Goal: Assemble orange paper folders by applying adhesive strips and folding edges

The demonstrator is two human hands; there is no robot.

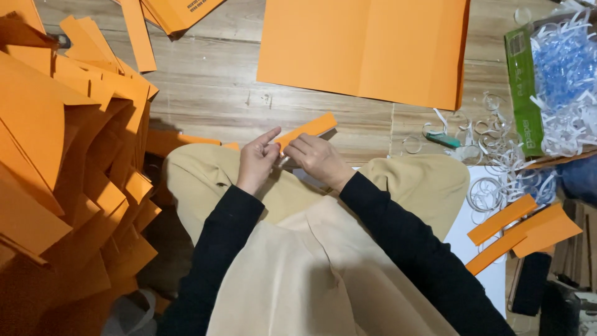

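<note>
I sit cross-legged on a wooden floor. Both hands meet above my knees on a narrow orange paper strip [308, 129] that slants up to the right. My left hand [257, 160] pinches its lower left end, with the index finger stretched out along it. My right hand [317, 158] grips the same end from the right, fingers curled over the strip. Black sleeves cover both forearms and beige cloth covers my lap.
A big heap of folded orange paper pieces [68, 162] fills the left. A large flat orange sheet [367, 46] lies ahead. At right are a box of white and blue shreds [563, 74], white paper curls [488, 186], a small teal object [443, 139] and more orange strips [519, 230].
</note>
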